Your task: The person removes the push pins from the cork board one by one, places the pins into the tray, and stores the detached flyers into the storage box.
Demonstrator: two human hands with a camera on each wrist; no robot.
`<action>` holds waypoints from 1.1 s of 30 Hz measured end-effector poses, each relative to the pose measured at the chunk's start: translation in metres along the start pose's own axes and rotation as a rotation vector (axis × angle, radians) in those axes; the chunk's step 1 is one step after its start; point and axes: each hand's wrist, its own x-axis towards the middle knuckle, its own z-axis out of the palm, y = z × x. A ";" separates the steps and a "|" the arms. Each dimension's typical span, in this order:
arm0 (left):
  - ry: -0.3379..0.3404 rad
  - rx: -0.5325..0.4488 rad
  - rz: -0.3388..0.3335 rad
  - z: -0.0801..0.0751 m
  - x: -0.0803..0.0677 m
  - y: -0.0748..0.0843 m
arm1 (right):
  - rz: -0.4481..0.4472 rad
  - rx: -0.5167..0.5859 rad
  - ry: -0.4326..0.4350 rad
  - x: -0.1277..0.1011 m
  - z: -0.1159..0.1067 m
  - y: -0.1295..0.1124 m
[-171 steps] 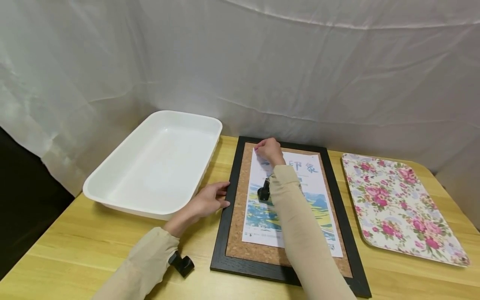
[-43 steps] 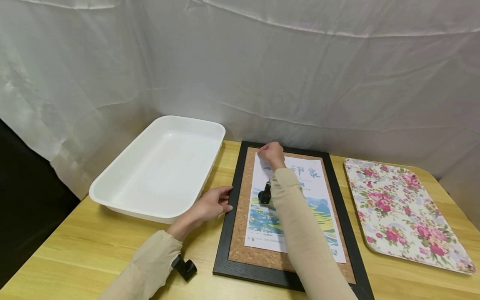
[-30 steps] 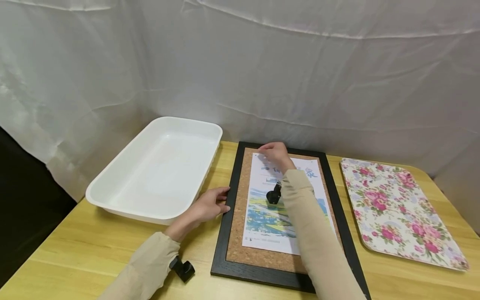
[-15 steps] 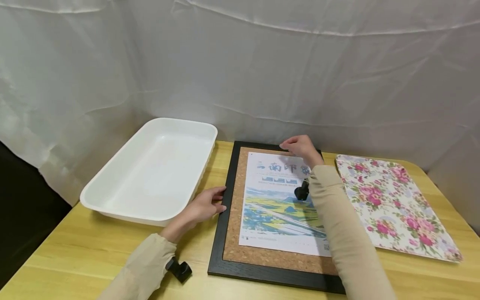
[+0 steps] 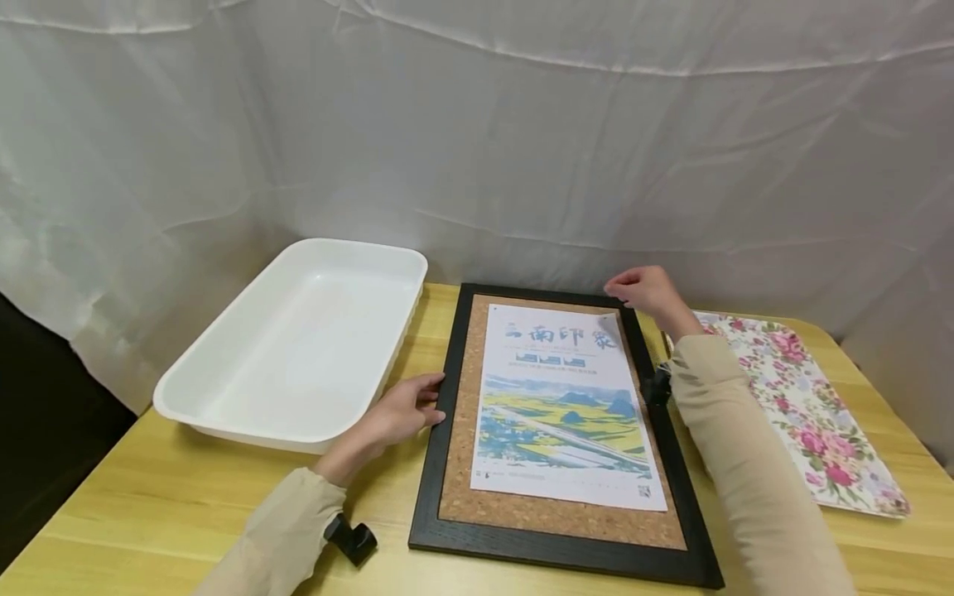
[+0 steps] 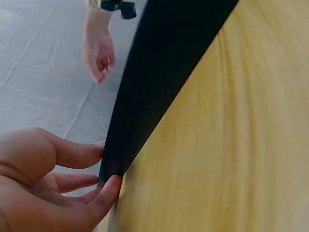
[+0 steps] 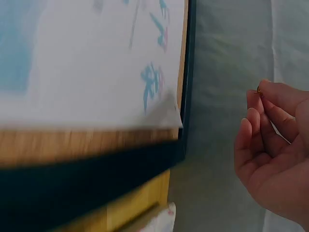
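Clearly "南印象" atop the poster (image 5: 564, 397)

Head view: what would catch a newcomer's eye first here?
The black-framed cork board lying flat mid-table, with a landscape poster on it whose far right corner curls up. The left hand rests on the frame's left edge, while the right hand hovers by the far right corner, pinching what looks like a small pin; it is too small to be sure. A white tray sits left, a floral tray right.
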 end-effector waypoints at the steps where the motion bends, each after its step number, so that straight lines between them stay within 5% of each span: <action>1: 0.001 0.002 -0.001 -0.001 0.000 0.000 | -0.007 0.000 0.002 -0.002 -0.003 0.002; 25: 0.006 -0.002 0.001 -0.002 -0.002 -0.003 | 0.050 -0.051 0.065 -0.039 -0.063 0.094; 33: -0.005 0.001 0.000 -0.003 -0.002 -0.003 | 0.140 -0.073 0.100 -0.048 -0.087 0.124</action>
